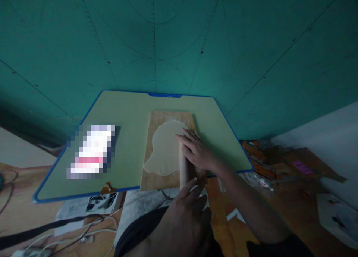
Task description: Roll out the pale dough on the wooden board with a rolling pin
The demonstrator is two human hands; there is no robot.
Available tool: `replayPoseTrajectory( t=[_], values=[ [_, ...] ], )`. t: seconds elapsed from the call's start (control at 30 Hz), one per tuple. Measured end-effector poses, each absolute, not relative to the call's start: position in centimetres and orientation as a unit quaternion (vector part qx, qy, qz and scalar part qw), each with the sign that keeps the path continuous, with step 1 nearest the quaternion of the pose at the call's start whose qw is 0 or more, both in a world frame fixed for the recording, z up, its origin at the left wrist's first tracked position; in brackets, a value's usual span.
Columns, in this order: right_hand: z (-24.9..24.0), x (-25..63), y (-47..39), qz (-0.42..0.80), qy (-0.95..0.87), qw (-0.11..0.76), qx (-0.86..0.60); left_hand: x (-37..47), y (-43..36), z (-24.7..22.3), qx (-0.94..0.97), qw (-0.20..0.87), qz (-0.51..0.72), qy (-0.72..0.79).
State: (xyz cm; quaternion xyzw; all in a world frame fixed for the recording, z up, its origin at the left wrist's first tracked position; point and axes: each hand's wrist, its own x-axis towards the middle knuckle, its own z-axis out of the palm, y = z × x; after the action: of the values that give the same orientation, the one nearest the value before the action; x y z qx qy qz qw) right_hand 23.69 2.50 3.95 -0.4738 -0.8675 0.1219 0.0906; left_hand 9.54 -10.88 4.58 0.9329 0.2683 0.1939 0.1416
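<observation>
A thin, pale sheet of dough (165, 149) with an uneven outline lies on a wooden board (160, 182). Across its right side, pointing toward me, is a light rolling pin (183, 171). My right hand (195, 149) rests over the pin's far part with the fingers stretched out, their tips above the dough's right edge. At the near end, beyond the board's front edge, my left hand (191, 204) has its fingers bent around the pin. Part of the pin is hidden under both hands.
The board sits on a pale green tabletop (125, 111) with a blue rim. A phone-like lit object (93, 149), pixelated, is on the left. A clip (108, 188) grips the front edge. Cables (92, 227) lie below left; cardboard (304, 167) is at right. A green wall (173, 37) stands behind.
</observation>
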Motion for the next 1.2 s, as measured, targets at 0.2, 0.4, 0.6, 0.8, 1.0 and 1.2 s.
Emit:
replayPoseTrajectory(
  t=[0.2,0.4,0.6,0.8,1.0,1.2],
  values=[
    [4.3,18.7,2.7,0.090,-0.890,0.096,-0.437,5.8,-12.6,3.0,0.903,0.149,0.215,0.340],
    [5.3,12.7,2.6,0.061,-0.918,0.093,-0.380,1.2,-14.5,2.6,0.903,0.043,0.204,0.375],
    [5.5,9.8,2.1,0.020,-0.938,0.089,-0.334,-0.5,-15.3,2.6,0.906,-0.018,0.186,0.380],
    [5.4,13.1,2.8,0.055,-0.934,0.067,-0.347,-0.4,-14.0,2.2,0.866,-0.002,0.220,0.449],
    [5.1,19.5,3.9,0.094,-0.908,0.040,-0.406,-2.0,-8.1,0.0,0.804,0.006,0.280,0.524],
    [5.0,20.7,0.3,0.115,-0.865,0.082,-0.482,-2.2,-3.7,-0.6,0.773,0.038,0.289,0.564]
  ],
)
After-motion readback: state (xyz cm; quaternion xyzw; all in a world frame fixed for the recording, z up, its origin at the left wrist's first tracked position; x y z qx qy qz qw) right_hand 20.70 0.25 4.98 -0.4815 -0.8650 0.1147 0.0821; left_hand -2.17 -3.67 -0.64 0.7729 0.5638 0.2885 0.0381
